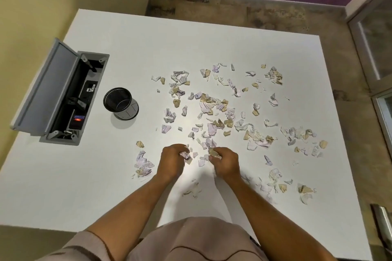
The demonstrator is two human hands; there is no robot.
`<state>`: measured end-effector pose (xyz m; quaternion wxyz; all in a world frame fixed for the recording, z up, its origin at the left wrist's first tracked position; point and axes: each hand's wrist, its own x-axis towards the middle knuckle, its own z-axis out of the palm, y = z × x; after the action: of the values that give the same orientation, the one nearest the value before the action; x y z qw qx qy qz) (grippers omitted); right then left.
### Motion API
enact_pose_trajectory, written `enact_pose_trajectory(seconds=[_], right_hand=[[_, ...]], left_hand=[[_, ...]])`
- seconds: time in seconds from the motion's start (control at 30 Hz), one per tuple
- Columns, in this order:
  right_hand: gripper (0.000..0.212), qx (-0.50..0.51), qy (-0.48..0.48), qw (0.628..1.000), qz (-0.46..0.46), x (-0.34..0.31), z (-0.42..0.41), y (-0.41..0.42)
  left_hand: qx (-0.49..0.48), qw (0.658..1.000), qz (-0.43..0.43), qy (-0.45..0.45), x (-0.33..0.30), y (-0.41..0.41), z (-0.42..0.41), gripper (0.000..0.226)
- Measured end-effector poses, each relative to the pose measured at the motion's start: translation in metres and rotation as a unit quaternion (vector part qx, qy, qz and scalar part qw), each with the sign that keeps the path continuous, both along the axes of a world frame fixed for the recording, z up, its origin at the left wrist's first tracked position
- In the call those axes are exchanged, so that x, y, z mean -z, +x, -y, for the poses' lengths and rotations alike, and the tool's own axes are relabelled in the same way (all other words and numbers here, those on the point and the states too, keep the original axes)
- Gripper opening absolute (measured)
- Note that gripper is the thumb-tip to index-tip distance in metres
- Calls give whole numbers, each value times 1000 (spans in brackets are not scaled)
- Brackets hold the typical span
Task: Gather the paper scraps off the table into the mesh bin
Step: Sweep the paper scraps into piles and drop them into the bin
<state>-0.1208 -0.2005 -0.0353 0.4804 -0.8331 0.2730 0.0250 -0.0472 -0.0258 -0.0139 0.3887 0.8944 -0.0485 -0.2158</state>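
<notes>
Standing upright left of paper scraps (214,110): mesh bin (121,103), contents indiscernible.

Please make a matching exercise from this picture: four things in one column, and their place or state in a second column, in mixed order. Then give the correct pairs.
Column 1
1. black round mesh bin
2. grey hinged cable-box lid
3. left hand
4. torn white and tan paper scraps

Column 2
A. standing open at the table's left edge
B. scattered over the white table
C. upright, beside the cable box
D. fingers curled on some scraps

Pairs: 1-C, 2-A, 3-D, 4-B
</notes>
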Motion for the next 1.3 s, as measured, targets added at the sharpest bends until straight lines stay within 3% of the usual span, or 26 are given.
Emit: enact_pose_trajectory(seconds=[0.07, 0.3, 0.67, 0.77, 1.0, 1.23, 1.3], right_hand=[[5, 1, 55, 998, -12, -4, -3, 7], [9, 6, 277, 961, -23, -31, -32, 43], [13, -39, 357, 933, -27, -83, -100, 136], [16, -55, 349, 935, -28, -88, -112, 153], [16, -64, 337, 938, -46, -84, -123, 179], [6, -90, 298, 949, -47, -82, -125, 206], [18, -105, 276, 954, -53, -85, -129, 216]], left_hand=[[-63, 997, -32, -28, -11, 7, -1, 36], [-232, 966, -36, -106, -40, 36, -22, 29], [-342, 933, 33, -110, -64, 134, -98, 20], [-331, 940, 56, -67, -67, 163, -112, 19], [-221, 972, 11, 72, -57, 209, -116, 25], [-195, 978, -6, 72, -61, 221, -115, 35], [-191, 979, 8, 67, -62, 222, -120, 37]])
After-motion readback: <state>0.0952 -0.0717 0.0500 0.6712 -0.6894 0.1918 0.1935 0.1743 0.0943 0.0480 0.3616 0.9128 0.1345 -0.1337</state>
